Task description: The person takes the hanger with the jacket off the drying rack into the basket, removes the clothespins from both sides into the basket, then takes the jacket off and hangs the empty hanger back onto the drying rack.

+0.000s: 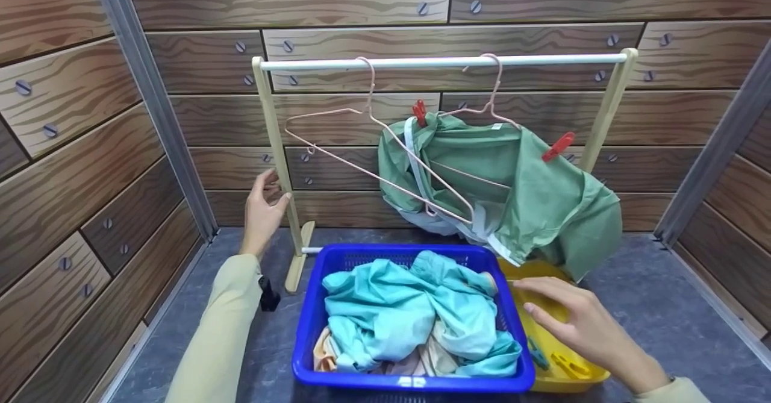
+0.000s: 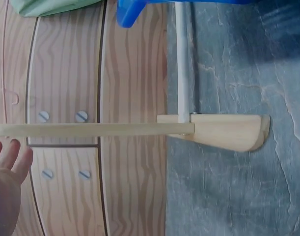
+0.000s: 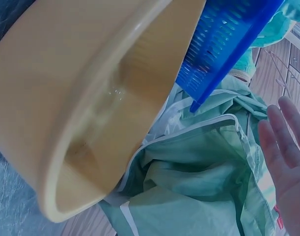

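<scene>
My left hand [image 1: 265, 204] is beside the left post [image 1: 278, 144] of a small clothes rack, its fingers loosely bent; in the left wrist view it lies next to the post without wrapping it. Above the yellow basin [image 1: 557, 385] hovers my right hand [image 1: 581, 315], fingers extended and holding nothing. A green garment [image 1: 482, 144] hangs on a pink hanger, fastened with a red clothespin [image 1: 558, 147] and another red clothespin [image 1: 419, 112]. To its left, a bare pink hanger [image 1: 373, 174] hangs on the white rail [image 1: 421, 64]. Turquoise clothing [image 1: 397, 306] fills the blue basket [image 1: 415, 382].
Yellow clothespins [image 1: 569, 365] and a teal clothespin [image 1: 538, 355] lie in the basin, right of the basket. The rack's left foot [image 1: 299, 258] stands on the grey floor, beside a small black object [image 1: 268, 294]. Wood-patterned walls [image 1: 205, 120] enclose the space.
</scene>
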A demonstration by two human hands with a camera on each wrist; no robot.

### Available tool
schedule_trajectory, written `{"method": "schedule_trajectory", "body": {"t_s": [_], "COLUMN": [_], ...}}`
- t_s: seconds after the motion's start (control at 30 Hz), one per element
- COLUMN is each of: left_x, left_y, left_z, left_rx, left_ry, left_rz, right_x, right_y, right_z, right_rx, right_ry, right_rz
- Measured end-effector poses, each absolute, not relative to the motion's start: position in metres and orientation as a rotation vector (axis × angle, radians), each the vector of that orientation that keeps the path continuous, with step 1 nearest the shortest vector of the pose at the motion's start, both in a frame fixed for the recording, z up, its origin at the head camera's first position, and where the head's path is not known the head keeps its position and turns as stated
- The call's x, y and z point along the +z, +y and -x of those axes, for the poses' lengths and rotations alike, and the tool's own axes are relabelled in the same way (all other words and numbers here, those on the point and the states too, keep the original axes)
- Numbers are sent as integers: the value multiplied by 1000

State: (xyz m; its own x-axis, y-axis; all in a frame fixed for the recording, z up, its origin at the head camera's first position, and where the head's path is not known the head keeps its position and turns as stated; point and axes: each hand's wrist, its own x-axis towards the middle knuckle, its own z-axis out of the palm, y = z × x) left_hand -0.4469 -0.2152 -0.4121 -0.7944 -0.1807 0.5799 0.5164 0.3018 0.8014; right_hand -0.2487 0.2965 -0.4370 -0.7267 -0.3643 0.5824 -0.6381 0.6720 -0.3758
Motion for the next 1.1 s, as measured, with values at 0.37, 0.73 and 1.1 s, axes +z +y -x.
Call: {"method": "schedule_trajectory", "body": {"t_s": [0.37,0.73,1.1], "left_x": [-406,-403,-402], "left_y": [-212,-216,-218], "left_z": [454,457,459], "left_rx": [-1550,-1432,-1393], "left_ry": [-1947,-1994,-2022], "left_rz": [155,108,138], "right_x": [-417,-376,-327], "right_y": [311,321,339], "right_z": [253,270,301], "right_rx": [713,737,570], "right_ry": [-2362,-2221,-2178], "right_rz": [-830,-855,-653]}}
